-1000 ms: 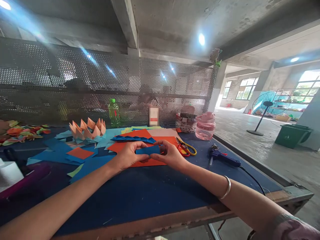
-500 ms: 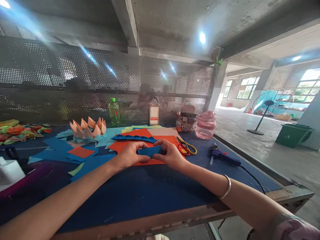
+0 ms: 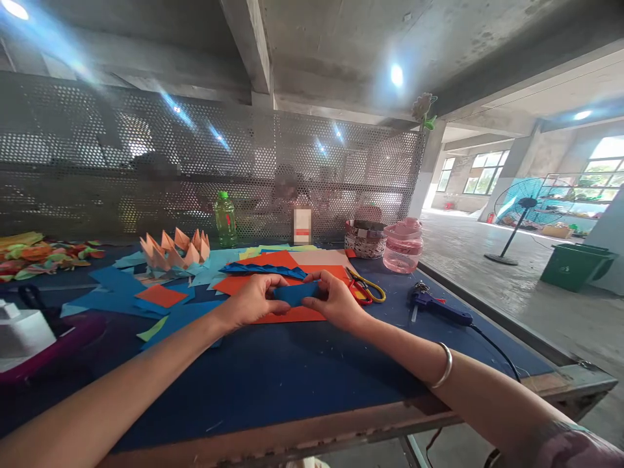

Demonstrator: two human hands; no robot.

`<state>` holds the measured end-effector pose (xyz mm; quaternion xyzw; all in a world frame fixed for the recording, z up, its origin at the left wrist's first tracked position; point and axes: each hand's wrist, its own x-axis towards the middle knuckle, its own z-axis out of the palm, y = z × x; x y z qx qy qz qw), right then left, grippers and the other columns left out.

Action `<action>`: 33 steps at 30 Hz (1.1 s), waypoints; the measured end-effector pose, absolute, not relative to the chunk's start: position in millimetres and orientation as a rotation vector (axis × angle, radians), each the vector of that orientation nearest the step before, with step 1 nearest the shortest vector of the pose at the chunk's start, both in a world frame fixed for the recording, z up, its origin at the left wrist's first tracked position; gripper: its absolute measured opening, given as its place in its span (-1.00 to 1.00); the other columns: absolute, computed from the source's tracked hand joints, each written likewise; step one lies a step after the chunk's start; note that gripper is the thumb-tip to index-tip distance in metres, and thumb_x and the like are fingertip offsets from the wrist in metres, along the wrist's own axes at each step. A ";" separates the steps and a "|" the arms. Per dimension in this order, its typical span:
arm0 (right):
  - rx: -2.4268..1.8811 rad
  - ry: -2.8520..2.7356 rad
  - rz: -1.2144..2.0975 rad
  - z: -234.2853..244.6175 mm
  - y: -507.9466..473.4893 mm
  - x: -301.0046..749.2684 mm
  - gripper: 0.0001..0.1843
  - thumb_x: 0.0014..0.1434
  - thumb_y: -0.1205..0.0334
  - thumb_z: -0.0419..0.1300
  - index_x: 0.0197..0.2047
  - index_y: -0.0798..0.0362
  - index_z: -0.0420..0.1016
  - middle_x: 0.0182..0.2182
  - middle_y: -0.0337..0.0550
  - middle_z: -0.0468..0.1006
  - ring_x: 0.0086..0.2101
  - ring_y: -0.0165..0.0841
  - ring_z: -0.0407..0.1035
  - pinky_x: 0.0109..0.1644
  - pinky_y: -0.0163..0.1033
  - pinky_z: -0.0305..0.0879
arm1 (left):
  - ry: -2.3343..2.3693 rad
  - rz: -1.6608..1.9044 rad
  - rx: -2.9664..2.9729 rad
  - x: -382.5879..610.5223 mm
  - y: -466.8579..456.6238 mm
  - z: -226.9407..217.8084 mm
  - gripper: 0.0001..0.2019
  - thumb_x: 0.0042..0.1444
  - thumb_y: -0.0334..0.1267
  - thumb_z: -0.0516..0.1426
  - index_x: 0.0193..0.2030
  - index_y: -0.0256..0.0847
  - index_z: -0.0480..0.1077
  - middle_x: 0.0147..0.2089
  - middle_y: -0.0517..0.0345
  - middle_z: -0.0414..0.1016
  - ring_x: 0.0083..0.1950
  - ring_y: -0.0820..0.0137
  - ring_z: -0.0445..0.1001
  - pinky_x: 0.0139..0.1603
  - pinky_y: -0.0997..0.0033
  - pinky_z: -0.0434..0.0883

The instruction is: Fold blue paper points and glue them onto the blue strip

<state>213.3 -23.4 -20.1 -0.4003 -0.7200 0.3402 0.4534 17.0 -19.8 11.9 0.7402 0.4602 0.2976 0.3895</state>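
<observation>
A small piece of blue paper [image 3: 296,295] is held up level between both hands. My left hand [image 3: 257,300] pinches its left end, thumb below and fingers on top. On the opposite end, my right hand [image 3: 336,300] grips it the same way. Under and behind the hands lie orange paper sheets [image 3: 273,262]. A folded blue paper strip [image 3: 263,269] with a zigzag edge rests on them just beyond my fingers. Scissors [image 3: 365,287] with red and yellow handles lie right of my right hand.
A glue gun [image 3: 441,308] with a cord lies on the right. Behind stand a pink jug [image 3: 403,246], a woven basket [image 3: 364,239] and a green bottle [image 3: 225,220]. Left are a peach paper crown [image 3: 176,250], blue sheets [image 3: 114,289] and a white bottle [image 3: 24,333].
Both hands keep their pinch on the blue paper, which shows slightly more of its face and bows a little. The whole view has shifted slightly.
</observation>
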 end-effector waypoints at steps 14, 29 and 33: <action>-0.973 -1.777 0.810 -26.2 -18.1 215.4 -0.65 -0.05 0.23 0.26 -0.15 0.04 0.33 -0.59 -0.41 0.26 -0.55 -0.48 0.15 -0.47 -0.37 0.06 | 1.151 0.787 1.798 16.2 -16.5 10.3 -0.69 -0.23 -0.33 0.26 -0.28 -0.23 0.32 -0.55 0.28 0.49 -0.45 0.37 0.47 -0.32 0.35 0.39; -0.971 -1.747 0.830 -26.2 -15.9 216.1 -0.65 -0.05 0.23 0.25 -0.16 0.05 0.31 -0.50 -0.32 0.38 -0.51 -0.46 0.23 -0.42 -0.34 0.14 | 1.167 0.803 1.905 14.0 -17.1 10.6 -0.74 -0.16 -0.25 0.25 -0.31 -0.19 0.31 -0.57 0.29 0.45 -0.49 0.38 0.44 -0.39 0.38 0.33; -0.998 -1.734 0.814 -23.2 -17.3 216.8 -0.65 -0.05 0.21 0.25 -0.16 0.06 0.32 -0.53 -0.34 0.33 -0.53 -0.45 0.20 -0.43 -0.33 0.12 | 1.081 0.800 1.835 16.0 -18.1 11.0 -0.66 -0.15 -0.22 0.27 -0.19 -0.23 0.36 -0.51 0.28 0.43 -0.43 0.41 0.42 -0.31 0.39 0.34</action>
